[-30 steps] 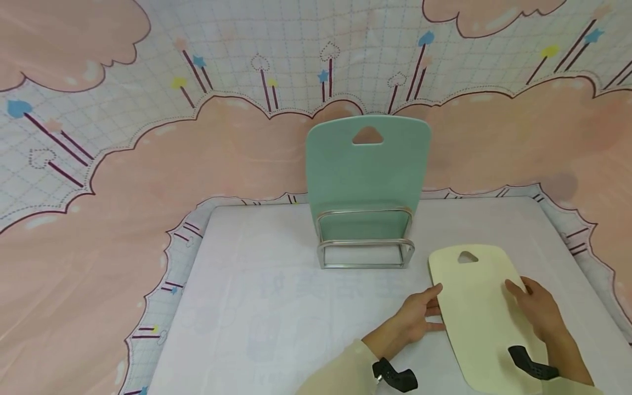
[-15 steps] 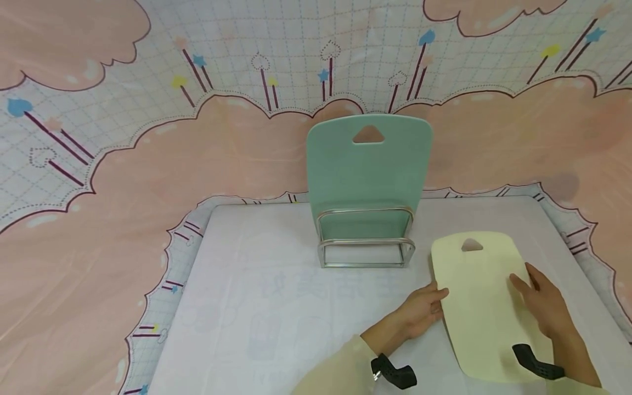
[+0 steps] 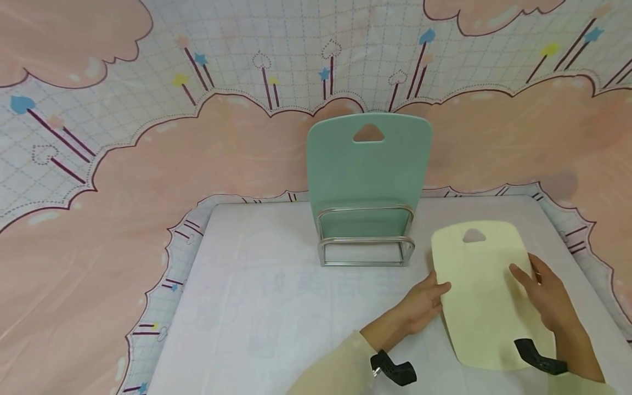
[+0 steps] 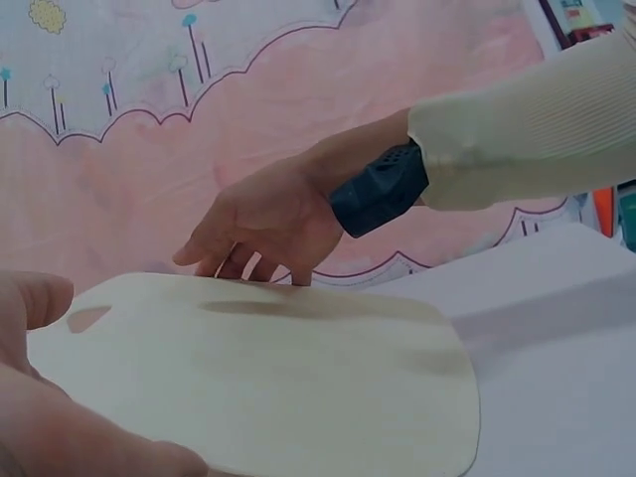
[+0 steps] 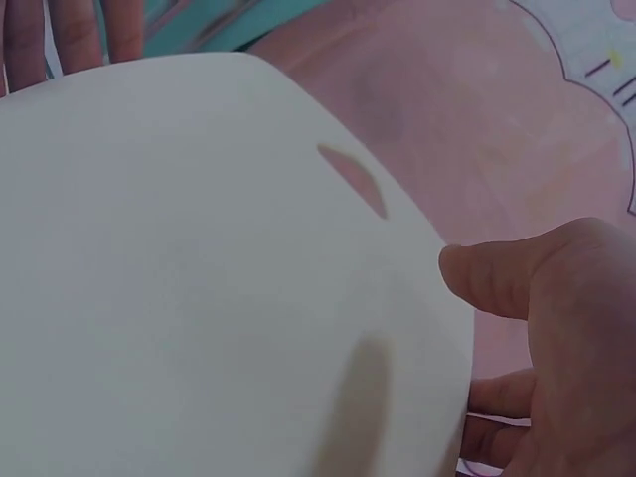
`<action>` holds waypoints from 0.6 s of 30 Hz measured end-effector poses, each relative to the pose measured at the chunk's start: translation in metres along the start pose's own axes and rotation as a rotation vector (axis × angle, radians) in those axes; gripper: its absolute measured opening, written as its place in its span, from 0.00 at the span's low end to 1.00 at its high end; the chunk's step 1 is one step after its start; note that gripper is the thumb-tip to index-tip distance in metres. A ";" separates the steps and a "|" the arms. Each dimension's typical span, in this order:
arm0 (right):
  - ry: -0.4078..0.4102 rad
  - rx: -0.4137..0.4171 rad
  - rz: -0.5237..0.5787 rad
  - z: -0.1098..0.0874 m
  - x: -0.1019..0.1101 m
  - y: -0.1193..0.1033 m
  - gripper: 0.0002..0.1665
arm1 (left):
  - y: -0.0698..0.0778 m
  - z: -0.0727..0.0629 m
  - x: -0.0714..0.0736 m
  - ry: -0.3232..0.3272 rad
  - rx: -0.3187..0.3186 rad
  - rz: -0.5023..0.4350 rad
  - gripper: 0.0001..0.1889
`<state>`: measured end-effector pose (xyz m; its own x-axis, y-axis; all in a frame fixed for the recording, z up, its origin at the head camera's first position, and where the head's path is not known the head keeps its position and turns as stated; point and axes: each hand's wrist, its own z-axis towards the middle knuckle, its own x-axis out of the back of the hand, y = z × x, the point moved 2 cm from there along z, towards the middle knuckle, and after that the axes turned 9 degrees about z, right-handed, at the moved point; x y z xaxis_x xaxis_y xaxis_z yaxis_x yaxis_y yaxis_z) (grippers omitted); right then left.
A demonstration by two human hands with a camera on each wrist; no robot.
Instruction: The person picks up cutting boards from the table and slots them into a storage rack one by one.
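A cream-yellow cutting board (image 3: pixel 484 302) with a cut-out near its far end is tilted up on the right side of the table. My left hand (image 3: pixel 422 304) grips its left edge, thumb on the front face and fingers partly hidden behind. Along the opposite edge my right hand (image 3: pixel 549 293) holds the board, its thumb over the face; in the right wrist view, fingers (image 5: pixel 502 395) show behind the edge. A green cutting board (image 3: pixel 367 173) stands upright in a metal wire rack (image 3: pixel 365 240), left of the cream board and farther back.
The rack stands on a white table (image 3: pixel 257 307), toward its far edge. Behind the table hangs a pink and white patterned cloth (image 3: pixel 237 148). Black straps (image 3: pixel 393 368) sit on both wrists, over or near pale sleeves.
Both hands have moved the cream board farther from the person, and its far end has risen. The green board and the rack stay in place.
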<state>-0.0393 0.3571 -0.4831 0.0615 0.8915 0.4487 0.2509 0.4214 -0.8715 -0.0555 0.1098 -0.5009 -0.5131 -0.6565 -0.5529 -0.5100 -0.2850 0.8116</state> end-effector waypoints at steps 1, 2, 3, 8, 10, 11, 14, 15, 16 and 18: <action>0.005 0.003 -0.009 0.001 0.000 -0.001 0.45 | 0.001 0.000 0.000 -0.001 -0.002 0.008 0.31; 0.006 0.003 -0.005 0.001 -0.001 -0.002 0.45 | 0.003 0.001 0.001 -0.002 -0.005 0.016 0.31; 0.005 0.007 -0.003 0.001 -0.001 -0.003 0.44 | 0.004 0.001 0.001 -0.001 -0.003 0.025 0.31; -0.001 0.024 -0.009 0.005 -0.002 -0.008 0.43 | 0.011 0.003 0.001 0.013 0.007 0.067 0.34; 0.001 0.035 -0.025 0.006 -0.001 -0.011 0.43 | 0.014 0.004 0.002 0.015 0.002 0.075 0.33; 0.001 0.038 -0.033 0.007 -0.001 -0.012 0.43 | 0.015 0.005 0.002 0.016 -0.001 0.076 0.32; 0.003 0.043 -0.055 0.008 0.001 -0.016 0.43 | 0.019 0.008 0.002 0.040 -0.005 0.092 0.33; 0.002 0.045 -0.061 0.009 0.002 -0.017 0.43 | 0.020 0.009 0.002 0.047 -0.004 0.099 0.34; 0.002 0.046 -0.063 0.010 0.002 -0.019 0.44 | 0.022 0.010 0.003 0.053 -0.005 0.101 0.35; 0.000 0.050 -0.065 0.012 0.003 -0.022 0.44 | 0.024 0.011 0.004 0.059 -0.016 0.102 0.36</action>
<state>-0.0562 0.3525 -0.4646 0.0468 0.8622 0.5043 0.2055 0.4858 -0.8496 -0.0772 0.1081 -0.4858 -0.5205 -0.7223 -0.4554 -0.4458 -0.2251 0.8664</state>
